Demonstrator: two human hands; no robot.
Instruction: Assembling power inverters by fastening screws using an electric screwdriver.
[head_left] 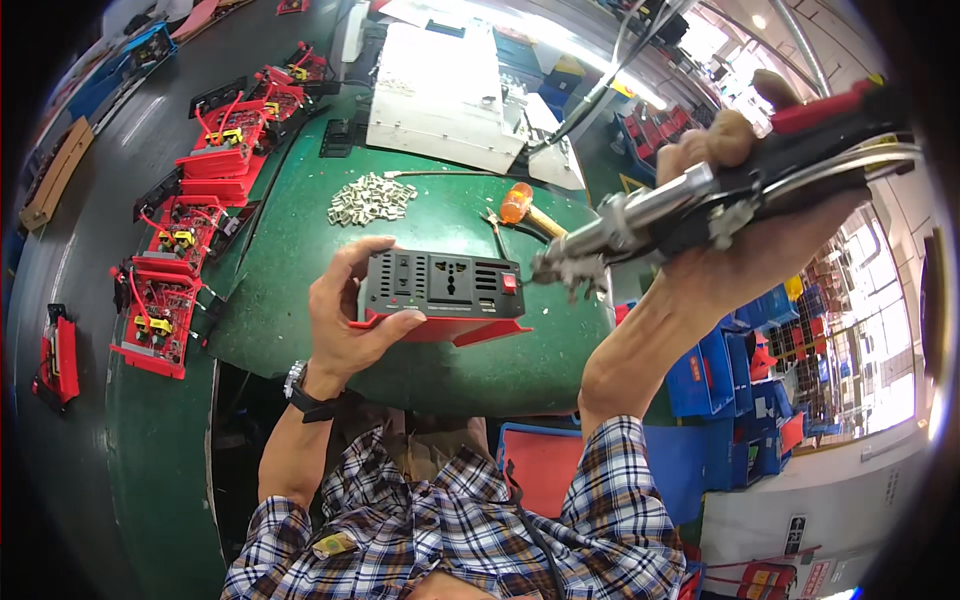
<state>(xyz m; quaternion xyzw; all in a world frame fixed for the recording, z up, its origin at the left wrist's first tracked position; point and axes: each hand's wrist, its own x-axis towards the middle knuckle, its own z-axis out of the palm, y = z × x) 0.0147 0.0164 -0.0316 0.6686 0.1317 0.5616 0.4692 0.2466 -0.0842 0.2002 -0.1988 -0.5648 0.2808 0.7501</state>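
I register bright lighting; the tube lamp and right-hand window glare white; straight lines bow peripherally; corners render black.

Free room and obstructions over the green table. The left side of the box is closed off by the left hand, wrapped around that end; its right end is crowded by the tool in the right hand, whose nose reaches close beside it. Beyond the box, a bare strip runs between it and the pile of small white pieces; this narrows rightward, where the pliers and mallet lie. The white board bounds the far side. Open surface remains along the near edge and between the left hand and the red trays, which block passage farther left.
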